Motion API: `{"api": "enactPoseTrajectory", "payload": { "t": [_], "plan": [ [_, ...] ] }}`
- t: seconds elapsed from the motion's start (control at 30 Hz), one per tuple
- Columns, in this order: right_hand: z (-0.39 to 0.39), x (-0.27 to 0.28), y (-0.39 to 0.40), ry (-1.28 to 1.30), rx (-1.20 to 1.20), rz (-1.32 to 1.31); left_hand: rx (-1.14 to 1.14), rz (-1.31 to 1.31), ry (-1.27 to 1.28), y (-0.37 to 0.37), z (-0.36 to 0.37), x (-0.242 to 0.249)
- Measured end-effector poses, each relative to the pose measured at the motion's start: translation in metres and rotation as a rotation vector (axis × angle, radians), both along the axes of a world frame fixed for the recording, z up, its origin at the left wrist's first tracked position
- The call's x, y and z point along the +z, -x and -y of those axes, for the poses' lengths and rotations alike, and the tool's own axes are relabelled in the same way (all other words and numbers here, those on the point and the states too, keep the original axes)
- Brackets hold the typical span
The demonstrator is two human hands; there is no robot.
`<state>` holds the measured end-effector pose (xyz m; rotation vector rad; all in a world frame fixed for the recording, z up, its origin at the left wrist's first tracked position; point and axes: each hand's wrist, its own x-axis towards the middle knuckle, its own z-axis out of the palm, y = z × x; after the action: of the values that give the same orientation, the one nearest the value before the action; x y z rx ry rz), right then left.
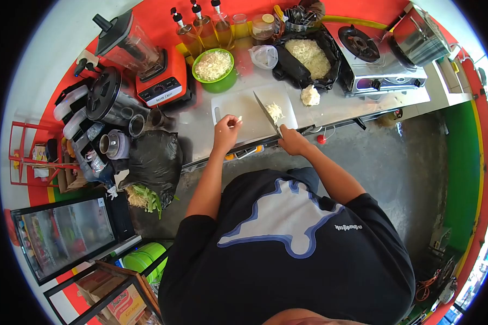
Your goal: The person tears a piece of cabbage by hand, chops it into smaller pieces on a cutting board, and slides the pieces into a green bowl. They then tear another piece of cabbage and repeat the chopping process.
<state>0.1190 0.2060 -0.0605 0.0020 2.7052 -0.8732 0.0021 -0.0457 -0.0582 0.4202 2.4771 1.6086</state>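
A knife [265, 111] is gripped by its handle in my right hand [294, 142], at the front edge of a white cutting board [244, 103]. Its blade points up and to the left across the board, beside a small pile of shredded white pieces [275, 112]. My left hand [228, 130] is over the board's left front part, its fingers pinched on a small white piece [239, 118]. Right of the board lies a pale, lumpy white chunk [310, 96]. Behind the board are a green bowl [217, 81] of chopped white pieces and a black bag [293, 70] holding more shreds.
A red blender [165, 81] stands left of the green bowl. Oil bottles [203, 27] line the back wall. On the right is a gas stove [385, 78] with a large pot [420, 40]. A black plastic bag [154, 160] bulges near the counter's left end.
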Motion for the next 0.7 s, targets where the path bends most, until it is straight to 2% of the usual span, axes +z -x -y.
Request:
{"api": "enactPoseTrajectory", "payload": {
  "t": [0.17, 0.27, 0.37, 0.43, 0.5, 0.6, 0.7],
  "plan": [
    [-0.008, 0.002, -0.014, 0.05, -0.052, -0.092, -0.113, 0.025, -0.016, 0.005, -0.032, -0.009],
    [-0.007, 0.015, -0.02, 0.11, -0.086, -0.045, -0.143, 0.072, 0.045, 0.001, -0.043, -0.007],
    [-0.004, 0.026, -0.022, 0.13, -0.092, 0.018, -0.142, -0.018, 0.096, -0.002, -0.048, -0.013],
    [-0.004, 0.028, -0.023, 0.098, -0.062, 0.021, -0.087, -0.459, 0.259, -0.008, -0.047, -0.017],
    [-0.002, 0.031, -0.022, 0.074, -0.046, 0.015, -0.111, -0.425, 0.256, -0.011, -0.045, -0.02],
    [0.002, 0.038, -0.021, 0.009, 0.099, 0.04, -0.127, -0.388, 0.235, -0.013, -0.044, -0.024],
    [0.014, 0.04, -0.014, -0.026, 0.084, 0.082, -0.101, -0.379, 0.232, -0.018, -0.044, -0.024]
  ]
}}
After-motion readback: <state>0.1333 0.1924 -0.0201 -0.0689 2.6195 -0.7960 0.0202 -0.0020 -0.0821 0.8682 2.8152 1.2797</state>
